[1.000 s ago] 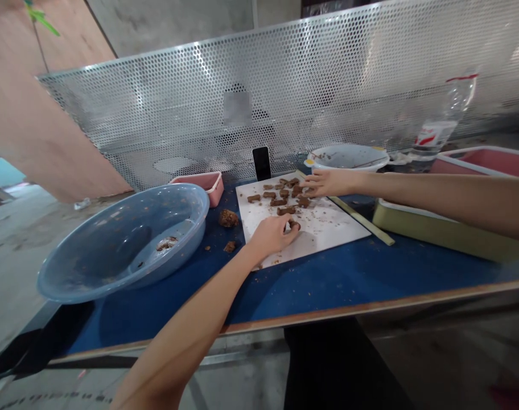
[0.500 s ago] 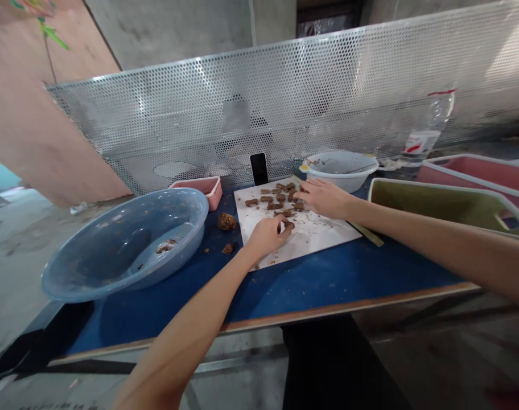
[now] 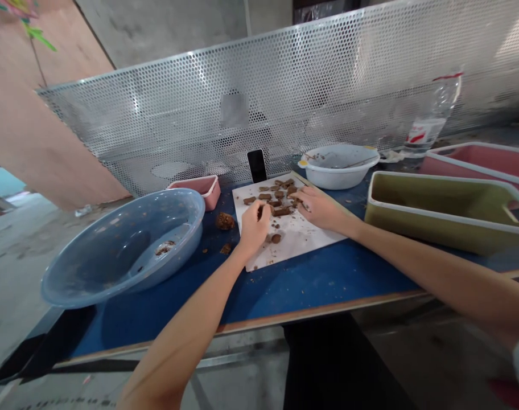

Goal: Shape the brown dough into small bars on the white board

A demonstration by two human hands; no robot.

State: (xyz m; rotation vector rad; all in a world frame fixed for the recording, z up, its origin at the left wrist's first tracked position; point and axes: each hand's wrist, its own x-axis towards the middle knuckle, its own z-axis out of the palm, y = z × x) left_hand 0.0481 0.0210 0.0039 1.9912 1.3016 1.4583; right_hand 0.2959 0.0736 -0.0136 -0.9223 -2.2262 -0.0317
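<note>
On a white board point(image 3: 302, 245) lie several short brown clay-like pieces point(image 3: 279, 195), with crumbs around them. My left hand point(image 3: 255, 230) is over the board's left part, its fingers curled into a pinch. Something dark shows between its thumb and fingers, but I cannot make out what. A small rounded brown lump point(image 3: 276, 238) rests on the board just right of that hand. At the right side of the group, my right hand point(image 3: 321, 209) has its fingertips closed around a brown piece, mostly hidden by the fingers.
A big blue basin point(image 3: 127, 245) stands on the left, holding brown scraps. Brown lumps point(image 3: 224, 221) lie beside the board. Behind are a pink tray point(image 3: 211, 193), a phone point(image 3: 256, 165) and a white basin point(image 3: 342, 177). Right: green bin point(image 3: 425, 222), pink bin point(image 3: 477, 152), plastic bottle point(image 3: 430, 122).
My left hand has moved left and away from me, leaving the rounded lump on the board. My right hand has shifted slightly toward me and stays at the pieces.
</note>
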